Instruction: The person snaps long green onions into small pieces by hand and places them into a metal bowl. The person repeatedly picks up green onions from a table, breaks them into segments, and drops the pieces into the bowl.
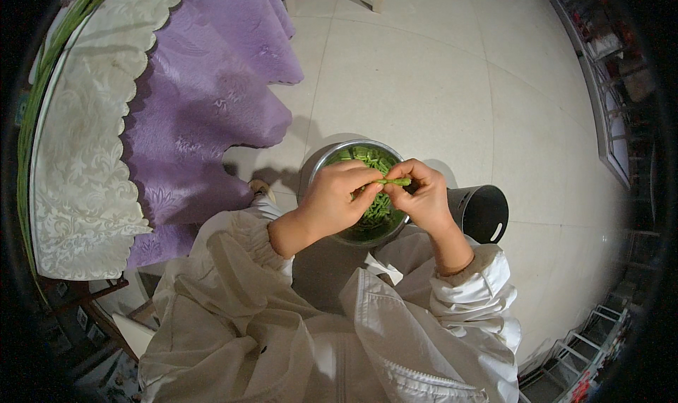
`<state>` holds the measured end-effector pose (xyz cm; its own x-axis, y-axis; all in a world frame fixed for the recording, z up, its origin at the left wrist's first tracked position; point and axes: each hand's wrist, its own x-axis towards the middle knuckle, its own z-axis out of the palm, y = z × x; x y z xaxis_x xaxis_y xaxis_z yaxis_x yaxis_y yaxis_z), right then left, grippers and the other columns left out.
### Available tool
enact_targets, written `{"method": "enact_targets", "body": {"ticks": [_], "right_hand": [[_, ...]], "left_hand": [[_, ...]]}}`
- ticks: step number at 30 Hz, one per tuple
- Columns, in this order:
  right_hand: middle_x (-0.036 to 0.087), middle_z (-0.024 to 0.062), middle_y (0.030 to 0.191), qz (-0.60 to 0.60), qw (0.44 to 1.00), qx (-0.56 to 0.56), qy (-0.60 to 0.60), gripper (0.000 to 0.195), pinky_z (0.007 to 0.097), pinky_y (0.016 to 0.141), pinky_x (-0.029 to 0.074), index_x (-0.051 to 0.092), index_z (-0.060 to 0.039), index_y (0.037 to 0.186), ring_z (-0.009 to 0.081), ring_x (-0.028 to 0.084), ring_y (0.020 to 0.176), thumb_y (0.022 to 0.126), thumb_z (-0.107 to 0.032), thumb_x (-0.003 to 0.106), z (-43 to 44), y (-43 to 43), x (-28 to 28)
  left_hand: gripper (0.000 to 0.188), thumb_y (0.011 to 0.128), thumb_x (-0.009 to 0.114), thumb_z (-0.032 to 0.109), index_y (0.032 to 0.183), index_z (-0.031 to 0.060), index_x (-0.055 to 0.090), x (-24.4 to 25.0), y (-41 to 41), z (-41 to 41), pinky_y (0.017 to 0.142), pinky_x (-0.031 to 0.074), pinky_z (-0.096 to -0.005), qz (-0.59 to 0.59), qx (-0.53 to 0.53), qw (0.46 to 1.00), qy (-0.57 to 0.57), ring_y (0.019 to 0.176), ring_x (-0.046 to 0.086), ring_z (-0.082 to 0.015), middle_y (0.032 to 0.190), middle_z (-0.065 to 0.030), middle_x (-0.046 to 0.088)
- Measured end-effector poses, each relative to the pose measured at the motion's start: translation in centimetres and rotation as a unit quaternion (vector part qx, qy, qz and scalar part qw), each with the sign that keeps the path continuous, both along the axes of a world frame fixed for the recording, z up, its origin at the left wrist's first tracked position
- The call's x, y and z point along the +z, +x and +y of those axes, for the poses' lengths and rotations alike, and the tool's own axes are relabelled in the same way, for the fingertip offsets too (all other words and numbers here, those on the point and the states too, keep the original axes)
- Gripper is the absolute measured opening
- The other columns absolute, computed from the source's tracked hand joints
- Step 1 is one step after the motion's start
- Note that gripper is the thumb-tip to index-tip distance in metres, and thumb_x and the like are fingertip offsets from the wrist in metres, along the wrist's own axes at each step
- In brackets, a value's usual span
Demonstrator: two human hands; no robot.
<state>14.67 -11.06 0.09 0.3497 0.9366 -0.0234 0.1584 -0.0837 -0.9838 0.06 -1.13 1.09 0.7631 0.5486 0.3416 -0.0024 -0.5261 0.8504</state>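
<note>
My left hand (331,193) pinches one end of a short green bean piece (398,181) between thumb and fingers. At the other end of the same piece, the thumb and fingertips of my right hand (426,196) hold on. Both hands are over a round metal basin (365,142), hiding part of it. Inside the basin lie many short cut lengths of green bean (377,162). Long, uncut green beans (33,133) stretch along the far left edge of the table, well away from my hands.
A cream patterned tablecloth (90,159) covers the table, with a purple cloth (196,101) hanging below it. To the basin's right is a dark bin (484,207) with a slot handle. Pale floor tiles (413,74) spread ahead. A metal rack (577,350) stands at lower right.
</note>
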Motion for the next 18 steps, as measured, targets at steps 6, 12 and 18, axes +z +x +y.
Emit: {"method": "enact_targets", "body": {"ticks": [6,12,18], "right_hand": [[0.06,0.0042,0.071,0.173,0.985,-0.007,-0.021,0.009,0.0176,0.044,0.042,0.057,-0.0004,0.085,0.0064,0.055,0.054,0.077,-0.001,0.061,0.1,-0.3,0.4],[0.061,0.0053,0.071,0.242,0.97,-0.036,0.002,0.01,0.0178,0.042,0.042,0.056,-0.001,0.088,0.0078,0.056,0.054,0.079,-0.002,0.061,0.0,-1.0,0.1],[0.062,0.0063,0.071,0.281,0.958,-0.053,0.013,0.01,0.0181,0.042,0.041,0.055,-0.0008,0.089,0.0082,0.056,0.053,0.079,0.001,0.058,0.2,-1.5,0.2]], "left_hand": [[0.01,0.076,0.061,0.003,0.085,-0.002,0.061,-0.2,0.1,-0.1,0.048,0.041,-0.0283,-0.045,0.017,0.998,-0.035,0.055,0.054,-0.0203,0.069,-0.0111,0.057],[0.011,0.077,0.06,0.003,0.086,-0.0024,0.061,-0.1,0.2,-0.3,0.049,0.042,-0.0276,-0.058,0.03,0.997,-0.043,0.056,0.056,-0.0194,0.071,-0.0114,0.059],[0.012,0.078,0.06,0.003,0.088,-0.0032,0.061,0.0,0.2,-0.5,0.054,0.044,-0.0272,-0.059,0.042,0.995,-0.065,0.062,0.059,-0.0203,0.074,-0.012,0.061]]}}
